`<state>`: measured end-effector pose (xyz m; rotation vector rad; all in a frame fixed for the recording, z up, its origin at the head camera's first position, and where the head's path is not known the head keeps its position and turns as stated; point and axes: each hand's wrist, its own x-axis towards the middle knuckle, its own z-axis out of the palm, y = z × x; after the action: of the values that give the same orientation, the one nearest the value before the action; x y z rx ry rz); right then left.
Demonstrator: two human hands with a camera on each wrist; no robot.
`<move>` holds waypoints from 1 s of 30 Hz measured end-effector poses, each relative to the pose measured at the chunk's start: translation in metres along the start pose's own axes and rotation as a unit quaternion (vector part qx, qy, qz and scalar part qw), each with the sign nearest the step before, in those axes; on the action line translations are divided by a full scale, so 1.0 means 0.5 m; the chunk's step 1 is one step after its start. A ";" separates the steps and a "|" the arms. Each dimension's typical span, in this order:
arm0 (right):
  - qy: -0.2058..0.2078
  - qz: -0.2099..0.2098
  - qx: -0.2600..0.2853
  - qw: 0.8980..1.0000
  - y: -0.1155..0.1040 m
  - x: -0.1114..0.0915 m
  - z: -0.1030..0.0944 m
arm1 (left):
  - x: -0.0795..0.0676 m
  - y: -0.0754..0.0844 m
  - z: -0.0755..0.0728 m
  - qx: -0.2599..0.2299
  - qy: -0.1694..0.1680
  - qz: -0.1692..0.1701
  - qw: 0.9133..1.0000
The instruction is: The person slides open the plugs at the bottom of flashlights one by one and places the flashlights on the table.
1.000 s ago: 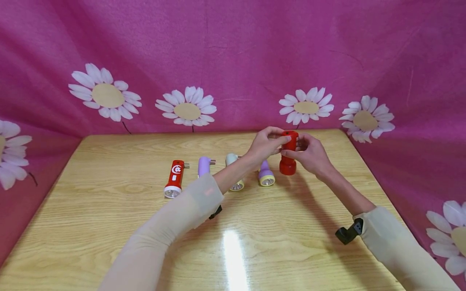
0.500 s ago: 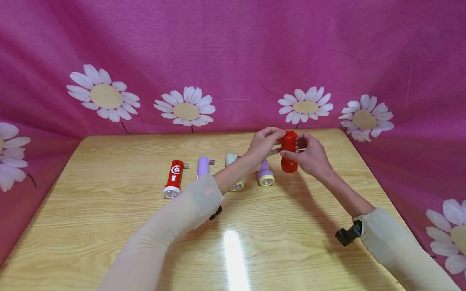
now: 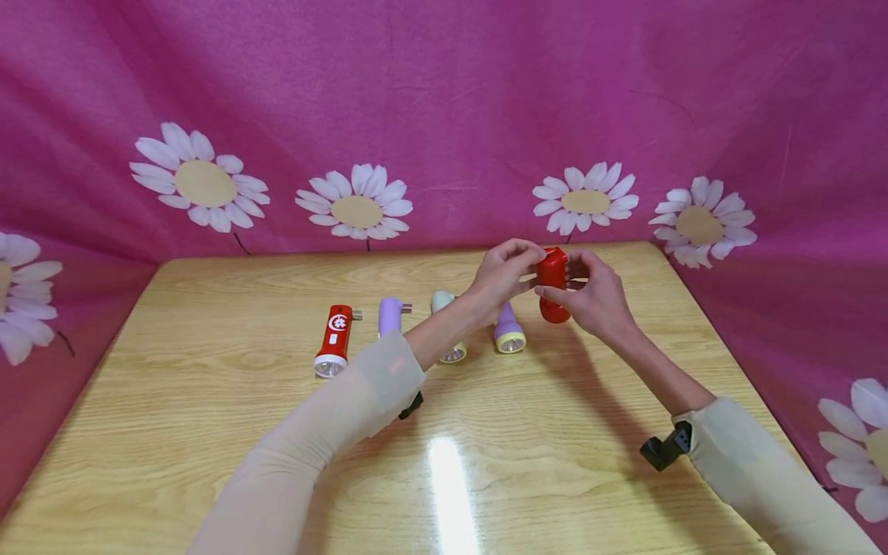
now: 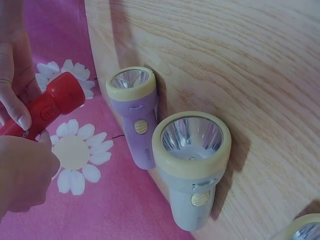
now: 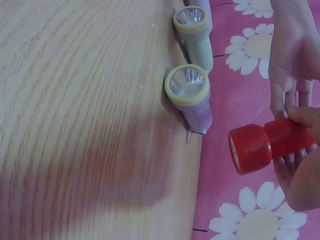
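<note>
Both hands hold a red flashlight above the far right part of the table. My left hand pinches it near its upper end. The right hand grips its body, thumb on the near side and fingers behind. In the right wrist view the red flashlight has its lens end pointing left, towards the table. Nearest on the table lies a purple flashlight with a cream rim. To its left is a pale grey-green flashlight, partly hidden by the left forearm in the head view.
Further left on the wooden table lie a lilac flashlight and a red flashlight with a white head. Metal plug prongs stick out from their sides. A pink flowered cloth surrounds the table's back and sides.
The held red flashlight has turned and tilted, its lower head rising slightly and its top face swinging out of sight. Both hands stay around it in nearly the same place.
</note>
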<state>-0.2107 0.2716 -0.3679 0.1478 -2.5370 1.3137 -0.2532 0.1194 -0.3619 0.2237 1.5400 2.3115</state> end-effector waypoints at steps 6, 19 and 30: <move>0.003 -0.015 -0.001 1.000 -0.004 0.002 -0.001 | 0.000 0.002 0.000 -0.004 -0.001 0.010 1.000; -0.002 -0.011 -0.004 1.000 -0.003 0.001 -0.001 | -0.001 0.002 -0.001 -0.001 -0.001 0.009 1.000; -0.001 -0.013 -0.008 1.000 -0.007 0.001 -0.006 | 0.001 0.003 0.010 -0.003 0.012 0.011 1.000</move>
<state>-0.2095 0.2720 -0.3632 0.1776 -2.5375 1.2839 -0.2522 0.1233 -0.3587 0.2125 1.5481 2.3435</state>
